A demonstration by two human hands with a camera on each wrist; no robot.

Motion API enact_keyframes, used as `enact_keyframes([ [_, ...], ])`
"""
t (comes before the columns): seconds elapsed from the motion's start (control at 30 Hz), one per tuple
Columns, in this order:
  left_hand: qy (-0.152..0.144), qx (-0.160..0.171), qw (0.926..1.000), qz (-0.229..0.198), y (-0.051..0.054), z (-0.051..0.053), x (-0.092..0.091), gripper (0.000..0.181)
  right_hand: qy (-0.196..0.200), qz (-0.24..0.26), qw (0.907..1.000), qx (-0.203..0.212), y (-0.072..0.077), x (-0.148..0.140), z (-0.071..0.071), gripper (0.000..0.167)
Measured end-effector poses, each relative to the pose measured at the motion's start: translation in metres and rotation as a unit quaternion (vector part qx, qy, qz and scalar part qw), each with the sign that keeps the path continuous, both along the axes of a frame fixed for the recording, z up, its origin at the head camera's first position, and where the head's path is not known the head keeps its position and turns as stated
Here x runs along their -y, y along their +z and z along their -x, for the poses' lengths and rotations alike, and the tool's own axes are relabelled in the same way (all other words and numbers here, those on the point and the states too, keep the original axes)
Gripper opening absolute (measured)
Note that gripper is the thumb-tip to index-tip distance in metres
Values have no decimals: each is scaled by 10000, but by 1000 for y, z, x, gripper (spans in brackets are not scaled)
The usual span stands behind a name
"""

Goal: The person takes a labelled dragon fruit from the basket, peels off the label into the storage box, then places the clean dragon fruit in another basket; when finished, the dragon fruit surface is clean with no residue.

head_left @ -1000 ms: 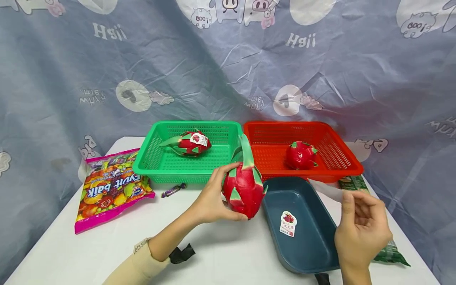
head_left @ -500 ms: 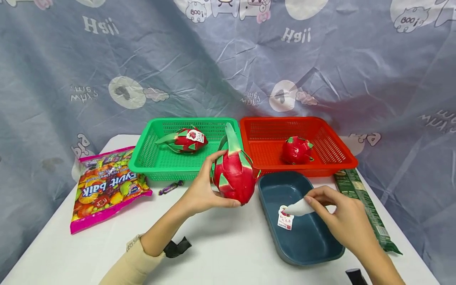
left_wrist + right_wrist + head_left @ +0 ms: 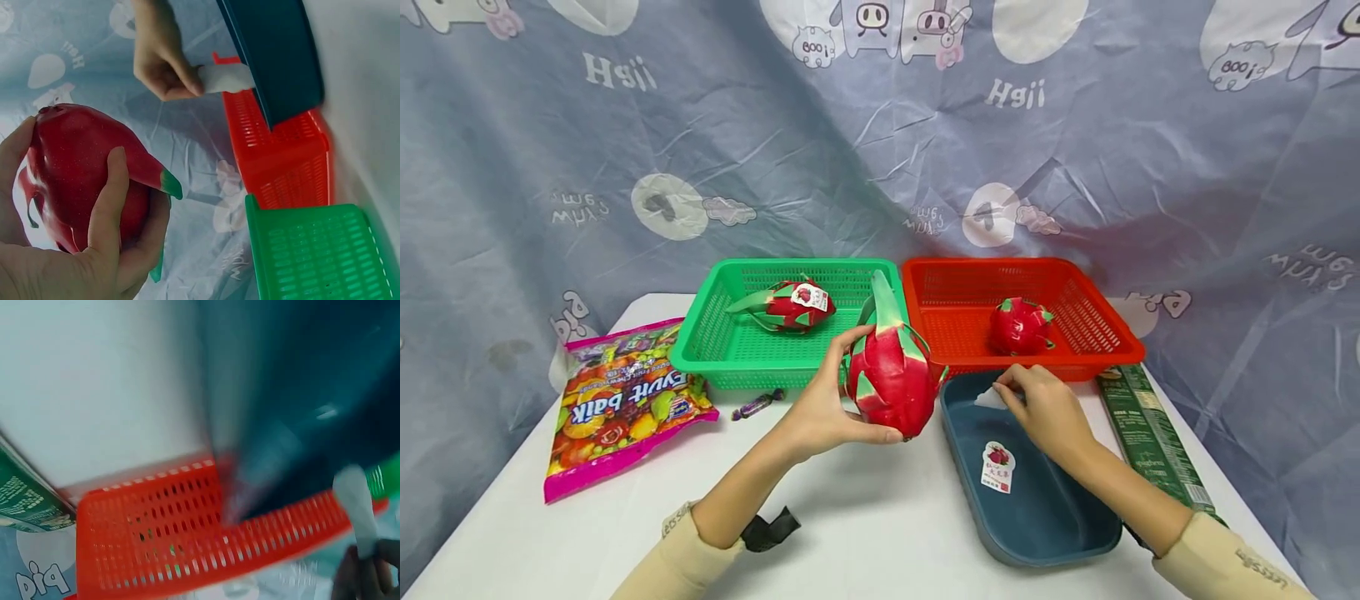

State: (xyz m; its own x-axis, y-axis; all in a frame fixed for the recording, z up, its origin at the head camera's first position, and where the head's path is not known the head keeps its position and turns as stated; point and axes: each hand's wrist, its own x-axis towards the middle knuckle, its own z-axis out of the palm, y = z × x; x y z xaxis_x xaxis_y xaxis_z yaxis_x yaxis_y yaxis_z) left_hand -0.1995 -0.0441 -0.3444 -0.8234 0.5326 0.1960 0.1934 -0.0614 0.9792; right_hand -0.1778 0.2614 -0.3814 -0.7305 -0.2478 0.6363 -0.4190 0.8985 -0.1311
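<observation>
Dragon fruit point(image 3: 891, 379) sits at the centre of the frame, its long leaf uppermost, and we see the left hand point(image 3: 820, 421) wrapped round it, thumb low across the front. To its right, the right hand point(image 3: 1051, 412) pinches a white strip point(image 3: 989, 399) between thumb and fingertips at the far end of the dark blue tray point(image 3: 1045, 537). The right-wrist view is blurred, so we cannot tell whether the strip touches the tray. To do this well, we would keep the dragon fruit steady, hold the strip lightly by its end and stay clear of the printed sticker point(image 3: 997, 467) lying in the tray, since thin pieces may cling. Toward the upper middle, a green basket point(image 3: 760, 367) holds a stickered fruit point(image 3: 792, 310) and a red basket point(image 3: 1093, 360) a rounder fruit point(image 3: 1021, 325). A candy bag point(image 3: 625, 404) lies at left, a green packet point(image 3: 1157, 442) at right.
</observation>
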Motion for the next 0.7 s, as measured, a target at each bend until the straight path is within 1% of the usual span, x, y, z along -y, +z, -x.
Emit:
enact_keyframes([
  [0.07, 12, 16, 10000, 41, 0, 0, 1, 100, 308, -231, 9985, -382, -9, 1, 3, 13],
  [0.13, -2, -3, 10000, 66, 1, -1, 1, 101, 613, -416, 9947, -714, -17, 2, 5, 10],
  [0.23, -43, 4, 10000, 60, 1, -1, 1, 101, 952, -539, 9871, -1165, -26, 3, 9, 27],
  [0.3, -68, 19, 10000, 34, 1, -1, 1, 101, 1130, -602, 9808, -1470, -31, 4, 12, 34],
  [0.37, -86, 42, 10000, -5, 1, -1, 1, 102, 1238, -614, 9772, -1612, -36, 4, 14, 34],
  [0.4, -90, 41, 9999, -21, 1, -1, 1, 102, 1268, -561, 9771, -1613, -39, 4, 14, 34],
  [0.47, -92, 34, 9999, -40, 0, 0, 1, 102, 1263, -310, 9803, -1486, -45, 3, 15, 32],
  [0.57, -86, 10, 10000, -41, -1, 0, 0, 102, 1093, 425, 9876, -1042, -55, -1, 15, 21],
  [0.63, -94, 8, 10000, -28, -1, 1, 0, 102, 935, 939, 9884, -738, -61, -3, 14, 13],
  [0.7, -114, 29, 9999, -13, -2, 1, 0, 102, 753, 1338, 9869, -499, -67, -4, 15, 13],
])
